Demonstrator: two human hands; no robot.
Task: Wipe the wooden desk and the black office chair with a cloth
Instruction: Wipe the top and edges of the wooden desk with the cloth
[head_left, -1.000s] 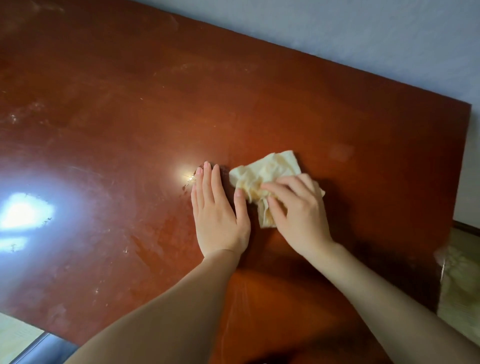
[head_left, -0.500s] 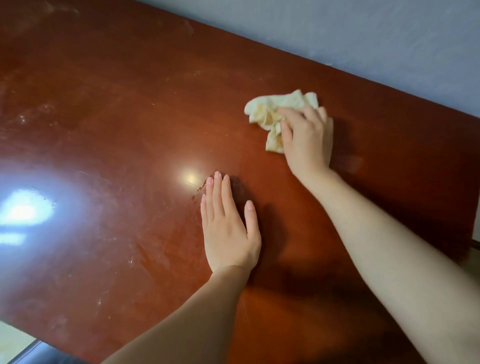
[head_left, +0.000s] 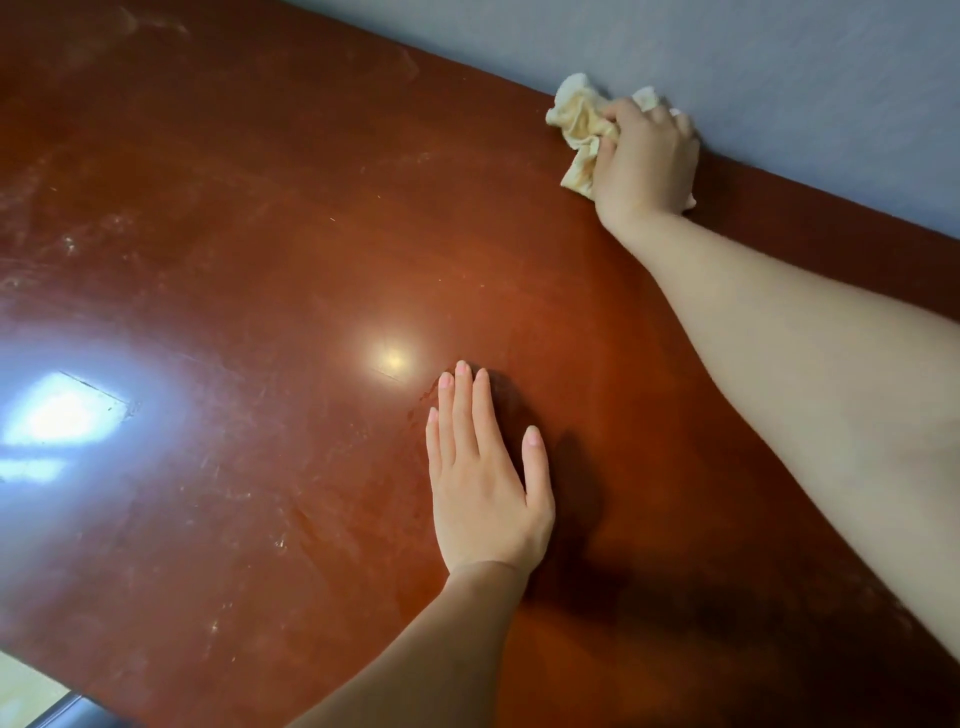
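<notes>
head | your right hand (head_left: 647, 156) grips the crumpled cream cloth (head_left: 582, 124) on the wooden desk (head_left: 260, 208) at its far edge, against the grey wall (head_left: 779, 62) | your left hand (head_left: 485, 478) lies flat, fingers straight, mid-desk, well apart from the cloth

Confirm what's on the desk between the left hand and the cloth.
Only bare desk separates the left hand from the cloth, per the head view.

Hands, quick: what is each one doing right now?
Left hand: open, flat on the wooden desk, holding nothing.
Right hand: grips the cloth at the desk's far edge by the wall.
</notes>
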